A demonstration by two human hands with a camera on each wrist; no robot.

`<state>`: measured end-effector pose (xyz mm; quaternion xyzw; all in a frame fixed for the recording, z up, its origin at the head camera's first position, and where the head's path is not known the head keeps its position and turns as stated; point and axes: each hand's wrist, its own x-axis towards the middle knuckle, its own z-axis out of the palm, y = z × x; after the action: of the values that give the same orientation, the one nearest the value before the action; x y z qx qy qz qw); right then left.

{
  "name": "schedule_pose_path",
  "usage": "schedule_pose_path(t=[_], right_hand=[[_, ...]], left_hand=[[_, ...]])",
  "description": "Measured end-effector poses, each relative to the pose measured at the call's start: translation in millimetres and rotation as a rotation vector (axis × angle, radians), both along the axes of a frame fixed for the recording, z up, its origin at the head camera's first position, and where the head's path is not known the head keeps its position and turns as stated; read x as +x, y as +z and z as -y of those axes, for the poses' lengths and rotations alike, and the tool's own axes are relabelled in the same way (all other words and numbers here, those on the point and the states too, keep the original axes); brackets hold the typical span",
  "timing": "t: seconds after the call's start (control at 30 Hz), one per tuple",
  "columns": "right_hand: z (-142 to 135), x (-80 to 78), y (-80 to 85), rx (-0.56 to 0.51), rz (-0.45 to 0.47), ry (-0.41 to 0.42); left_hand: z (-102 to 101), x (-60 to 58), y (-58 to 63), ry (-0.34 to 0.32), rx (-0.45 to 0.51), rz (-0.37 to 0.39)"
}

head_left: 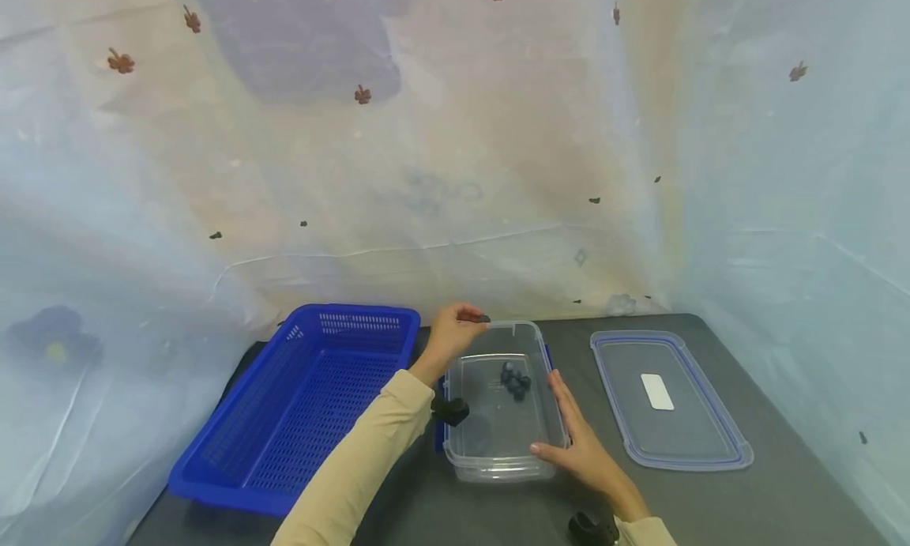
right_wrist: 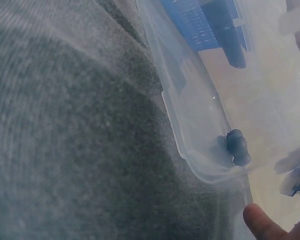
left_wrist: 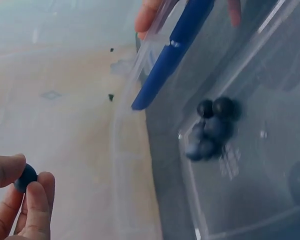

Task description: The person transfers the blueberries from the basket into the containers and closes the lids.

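Note:
Between thumb and fingertips, my left hand (head_left: 453, 334) pinches a blueberry (left_wrist: 26, 178) above the far left part of a clear plastic container (head_left: 490, 456). Several blueberries (head_left: 515, 381) lie clustered on the container's bottom, towards its right side. My right hand (head_left: 584, 445) rests against the container's right side, fingers stretched along the wall and thumb at the near right corner. The right wrist view shows one fingertip (right_wrist: 260, 220) close by the container's edge. Blue latches (left_wrist: 172, 55) hang on the container's sides.
A blue perforated basket (head_left: 213, 483) stands left of the container. To the right, a clear lid (head_left: 657, 443) with a blue seal and white label lies on the dark grey table (head_left: 711, 506). A pale patterned curtain (head_left: 455, 175) hangs behind and along the sides.

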<state>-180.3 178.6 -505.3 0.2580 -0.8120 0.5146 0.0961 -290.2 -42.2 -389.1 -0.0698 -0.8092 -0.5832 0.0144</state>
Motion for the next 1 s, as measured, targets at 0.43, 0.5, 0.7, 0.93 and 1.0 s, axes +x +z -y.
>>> schedule_pose_path(t=[0.43,0.5,0.7,0.93,1.0], right_hand=[[9,17.2,34.0,-0.030,0.023,0.028],[9,18.3,35.2,-0.028,0.026,0.023],[9,18.5,35.2,-0.032,0.029,0.019],[9,17.6,33.7,-0.023,0.019,0.017],[9,17.5,33.5,-0.025,0.014,0.020]], left_hand=[[-31,-4.1,-29.0,0.147,0.096,0.019],[-36,-6.4,-36.8,0.175,0.139,0.027],[-47,-10.5,-54.7,0.246,0.200,0.053],[-52,-9.9,-69.6,0.316,0.219,0.070],[-53,-9.8,-74.5,0.339,0.200,0.067]])
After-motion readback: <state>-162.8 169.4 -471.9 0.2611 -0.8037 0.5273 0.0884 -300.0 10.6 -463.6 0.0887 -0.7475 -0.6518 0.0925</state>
